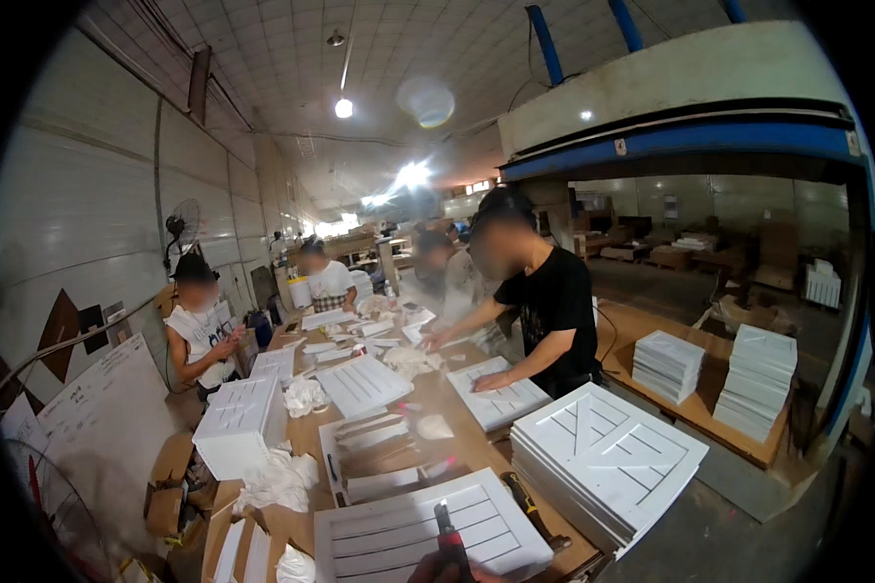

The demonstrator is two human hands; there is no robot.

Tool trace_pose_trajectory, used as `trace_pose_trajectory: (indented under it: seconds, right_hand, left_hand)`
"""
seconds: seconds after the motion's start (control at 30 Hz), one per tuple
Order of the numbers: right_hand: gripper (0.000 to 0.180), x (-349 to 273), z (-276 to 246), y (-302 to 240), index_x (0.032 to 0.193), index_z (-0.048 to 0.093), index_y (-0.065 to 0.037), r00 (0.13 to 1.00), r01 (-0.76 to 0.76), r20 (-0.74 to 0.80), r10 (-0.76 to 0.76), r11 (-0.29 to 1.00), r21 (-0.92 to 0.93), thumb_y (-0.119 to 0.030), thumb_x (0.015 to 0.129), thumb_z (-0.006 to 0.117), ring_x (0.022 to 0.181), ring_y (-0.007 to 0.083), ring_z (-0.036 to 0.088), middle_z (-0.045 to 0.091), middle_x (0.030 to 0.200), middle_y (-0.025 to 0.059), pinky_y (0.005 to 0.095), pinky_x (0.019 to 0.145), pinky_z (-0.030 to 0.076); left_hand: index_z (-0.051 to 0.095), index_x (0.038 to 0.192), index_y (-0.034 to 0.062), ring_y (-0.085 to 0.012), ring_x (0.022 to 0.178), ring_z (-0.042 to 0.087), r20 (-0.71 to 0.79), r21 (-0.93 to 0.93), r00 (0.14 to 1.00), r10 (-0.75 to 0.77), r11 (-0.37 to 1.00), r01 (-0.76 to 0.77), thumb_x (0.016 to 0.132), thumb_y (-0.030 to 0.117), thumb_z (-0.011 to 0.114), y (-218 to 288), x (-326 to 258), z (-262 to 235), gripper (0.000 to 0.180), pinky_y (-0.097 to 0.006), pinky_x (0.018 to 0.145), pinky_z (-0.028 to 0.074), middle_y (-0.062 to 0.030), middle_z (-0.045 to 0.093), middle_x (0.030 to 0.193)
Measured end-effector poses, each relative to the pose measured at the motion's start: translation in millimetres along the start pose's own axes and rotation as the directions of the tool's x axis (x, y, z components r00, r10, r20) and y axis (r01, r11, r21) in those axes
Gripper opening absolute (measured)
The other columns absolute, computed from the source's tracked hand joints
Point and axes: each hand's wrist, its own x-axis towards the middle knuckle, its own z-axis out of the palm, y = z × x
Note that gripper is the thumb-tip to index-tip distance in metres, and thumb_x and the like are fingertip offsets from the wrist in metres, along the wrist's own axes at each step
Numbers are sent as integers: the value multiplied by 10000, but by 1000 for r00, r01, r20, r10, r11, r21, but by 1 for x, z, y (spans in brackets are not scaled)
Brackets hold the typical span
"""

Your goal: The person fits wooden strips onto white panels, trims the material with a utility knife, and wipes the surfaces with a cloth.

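At the lower edge, my right hand (436,569) shows only in part, its fingers wrapped round a red-and-black handheld tool (451,546) with a silver tip. The tool points away from me over a white grooved panel (399,534) lying flat on the near end of the workbench (472,449); whether its tip touches the panel I cannot tell. My left hand does not show. Just right of the panel lies a hammer-like tool (527,505) with a yellow-and-black handle.
Stacked white panels (608,457) stand at the near right, a white box-like stack (238,428) at left. White cloths (280,478) and strips cover parts of the bench. A co-worker in black (559,311) leans over another panel (496,394); others work farther back.
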Motion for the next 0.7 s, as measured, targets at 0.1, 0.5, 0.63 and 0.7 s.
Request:
trace_pose_trajectory:
  seconds: [0.1,0.5,0.63,0.7]
  right_hand:
    - [505,32,53,-9,1353,334,-27,973,-89,-217,72,994,-69,-265,933,484,1295,200,243,307,1386,73,329,1057,181]
    - [440,81,88,-3,1285,411,19,668,-425,-617,418,894,145,-228,933,506,1035,197,531,555,1144,85,344,899,418]
    - [186,90,73,13,1059,513,-16,633,-260,-690,352,936,239,-126,912,543,746,169,611,627,845,90,284,688,493]
    - [265,91,64,-1,1127,464,-2,555,-302,-786,274,946,117,-130,903,527,673,134,592,615,802,76,258,625,483]
  left_hand:
    - [431,1216,7,-242,922,549,33,419,926,375,836,-354,905,240,549,-8,-1,-35,406,-352,727,469,-187,534,1068]
    - [497,1136,11,-123,734,554,321,-223,857,-403,847,482,874,163,586,-64,23,-102,316,-250,641,455,-115,600,911]
    - [560,1093,20,-178,1003,563,263,197,965,-23,980,-31,837,206,648,-86,63,-142,328,-329,838,448,-90,606,1081]
    - [521,1214,50,-240,1068,551,283,263,959,30,959,-108,849,239,623,-62,103,-165,423,-350,898,430,-145,573,1181]
